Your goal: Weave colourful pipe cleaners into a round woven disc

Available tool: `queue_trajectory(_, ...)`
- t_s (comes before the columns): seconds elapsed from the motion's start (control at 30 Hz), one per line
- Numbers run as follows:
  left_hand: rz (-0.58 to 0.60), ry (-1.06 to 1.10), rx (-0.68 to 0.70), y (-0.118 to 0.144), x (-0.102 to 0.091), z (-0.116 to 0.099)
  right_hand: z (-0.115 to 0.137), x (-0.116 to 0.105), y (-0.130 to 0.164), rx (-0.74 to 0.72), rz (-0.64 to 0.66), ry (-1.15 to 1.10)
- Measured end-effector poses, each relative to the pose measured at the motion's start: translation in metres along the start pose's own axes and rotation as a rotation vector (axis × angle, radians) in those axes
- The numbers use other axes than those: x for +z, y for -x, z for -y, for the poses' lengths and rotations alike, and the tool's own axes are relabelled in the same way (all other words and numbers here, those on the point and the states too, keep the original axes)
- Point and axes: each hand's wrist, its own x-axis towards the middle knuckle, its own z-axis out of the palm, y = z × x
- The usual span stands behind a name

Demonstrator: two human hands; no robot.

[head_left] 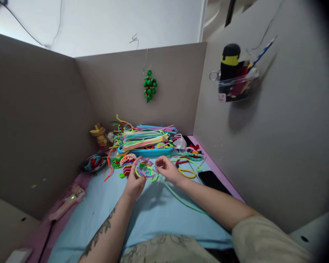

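My left hand (135, 182) grips a small round piece of bent pipe cleaners (146, 169), in purple, yellow-green and mint, by its left side above the table. At the right edge of that piece, my right hand (167, 168) has its fingers pinched together, apparently on a pipe cleaner end; the fingertips are too small to see clearly. A long mint-green pipe cleaner (178, 197) trails from the round piece, under my right forearm. Just behind my left hand lies a striped, many-coloured pipe cleaner piece (126, 168).
Behind my hands, bundles of pipe cleaners (145, 138) lie over a blue tray (148, 152). A dark bowl (84, 166) and a glue gun (71, 199) are left; a phone (212, 181) is right. Grey partitions (175, 84) surround the table, one carrying a clear holder (238, 82).
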Motion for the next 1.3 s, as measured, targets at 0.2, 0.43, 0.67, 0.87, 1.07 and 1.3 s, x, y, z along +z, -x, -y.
queue_trajectory(0.2, 0.022, -0.031, -0.029, 0.002, 0.001, 0.0, 0.038, -0.022, 0.0, -0.355, 0.258, 0.454)
queue_trajectory(0.43, 0.058, -0.077, -0.047, 0.003, 0.0, 0.003, 0.044, -0.015, 0.003, -0.453, 0.398, 0.689)
queue_trajectory(0.67, 0.066, -0.086, -0.055, 0.004, 0.003, 0.005, 0.031, -0.011, 0.004, -0.462, 0.357, 0.643)
queue_trajectory(0.87, 0.074, -0.108, -0.068, 0.002, 0.001, 0.007, 0.032, -0.008, 0.007, -0.419, 0.302, 0.704)
queue_trajectory(1.07, 0.081, -0.109, -0.133, 0.001, -0.002, 0.015, 0.03, -0.006, 0.009, -0.408, 0.213, 0.775)
queue_trajectory(1.3, 0.008, -0.085, -0.222, -0.002, -0.009, 0.025, 0.023, -0.008, 0.007, -0.452, 0.085, 0.791)
